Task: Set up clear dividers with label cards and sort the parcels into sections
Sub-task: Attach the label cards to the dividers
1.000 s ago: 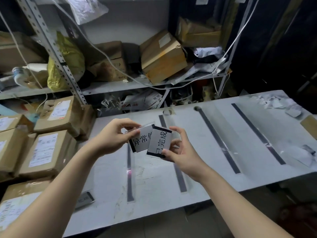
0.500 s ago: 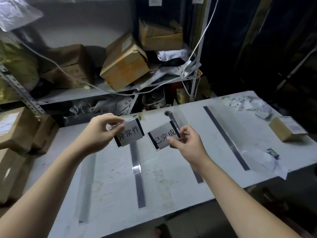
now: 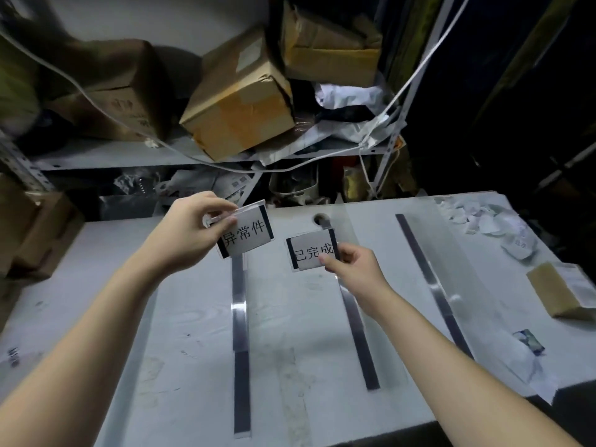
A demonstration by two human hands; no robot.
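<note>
- Both cards have moved apart since a second ago, when one lay over the other. Now there is a gap between them.
- The left hand (image 3: pixel 190 233) pinches the top corner of the left card (image 3: pixel 246 235). The right hand (image 3: pixel 354 266) pinches the side of the right card (image 3: pixel 311 251).
- Just under the left card starts a dark strip (image 3: pixel 240 317) on the surface (image 3: pixel 180 333). It runs the long way, from far to near. The left hand is closer to it.
- A middle strip (image 3: pixel 358 333) passes right under the right hand and lies the same way.
- I think each card goes down to the far end of its own strip.
- I cannot tell if clear walls stand on the strips.
- Well to the right of the right hand sits a small box (image 3: pixel 561 291). To the left of the left hand wait brown parcels (image 3: pixel 38 233).
</note>
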